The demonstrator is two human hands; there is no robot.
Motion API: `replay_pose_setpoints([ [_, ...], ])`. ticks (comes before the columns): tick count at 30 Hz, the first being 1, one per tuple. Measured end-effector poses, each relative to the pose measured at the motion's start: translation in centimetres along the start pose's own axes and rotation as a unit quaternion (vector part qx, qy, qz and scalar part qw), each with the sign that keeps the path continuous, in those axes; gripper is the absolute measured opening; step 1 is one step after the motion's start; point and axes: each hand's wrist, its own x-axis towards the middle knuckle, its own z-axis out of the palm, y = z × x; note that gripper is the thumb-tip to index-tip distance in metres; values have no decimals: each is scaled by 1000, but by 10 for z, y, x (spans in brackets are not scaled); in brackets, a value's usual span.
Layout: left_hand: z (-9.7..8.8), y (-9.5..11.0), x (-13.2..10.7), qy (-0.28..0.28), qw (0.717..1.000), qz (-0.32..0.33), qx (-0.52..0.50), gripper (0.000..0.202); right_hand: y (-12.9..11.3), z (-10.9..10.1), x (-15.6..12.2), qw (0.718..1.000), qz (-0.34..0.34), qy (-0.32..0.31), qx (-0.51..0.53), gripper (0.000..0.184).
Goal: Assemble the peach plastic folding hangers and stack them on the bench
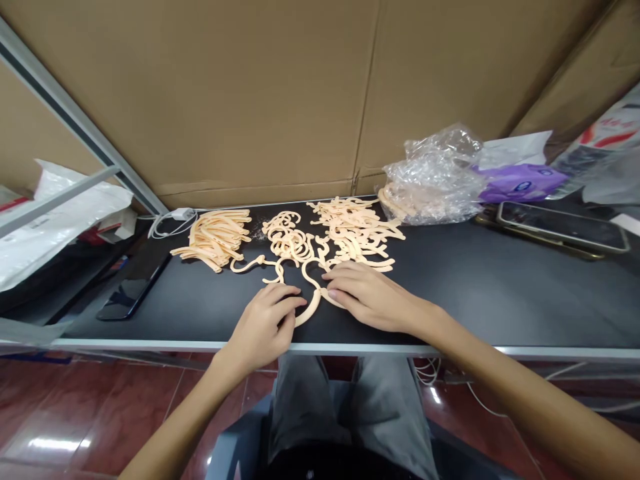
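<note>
On the dark table, just beyond its front edge, several cream-coloured curved strips meet end to end. My left hand [265,325] is closed, thumb and fingers on the lower end of one thick curved strip [311,308]. From the right, my right hand [367,295] reaches in with bent fingers on another curved strip [332,300], which its fingers partly cover. Their upper ends touch near an S-shaped strip [310,269]. Left of these lies a thin hooked strip [246,267] with a knob on it. How tightly either hand grips is hard to see.
Behind are piles of straight strips [216,235], ring-like curls [290,240] and wavy strips [350,227]. A clear plastic bag [435,177], a purple packet [523,183] and a phone [563,225] lie right. Another phone [133,283] and a white cable [167,223] are left. Cardboard [250,100] stands behind.
</note>
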Motion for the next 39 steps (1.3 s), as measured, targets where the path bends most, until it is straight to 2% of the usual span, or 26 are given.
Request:
replay_pose_setpoints([
  [3,-2,-1,3,-11,1000,-9,5,31,4,1,5,1000,8,-1,-23,34],
  [9,1,-1,5,3,1000,-11,2,32,20,1,-7,996,17,52,-74,32],
  [13,1,0,3,-1,1000,-22,5,31,31,-3,-13,994,39,46,-92,32],
  [16,-2,-3,7,-5,999,-27,17,29,28,-4,-13,993,53,50,-95,32],
  [21,-8,-26,39,20,997,31,66,32,3,4,-9,996,14,33,-81,33],
  [22,-8,-32,48,8,996,34,85,34,-2,6,-9,997,2,26,-79,33],
  [25,-3,-52,71,-75,988,31,130,40,-12,10,-15,997,-11,12,-80,33],
  [27,1,-62,79,-133,982,32,129,43,-13,10,-23,997,-5,13,-82,33],
  [29,5,-71,83,-158,980,28,119,45,-13,10,-34,996,-5,22,-81,33],
  [34,10,-88,94,-146,983,1,111,44,-9,8,-50,996,-15,43,-81,33],
  [39,16,-99,110,-137,984,2,114,43,-7,10,-37,996,-12,37,-85,32],
])
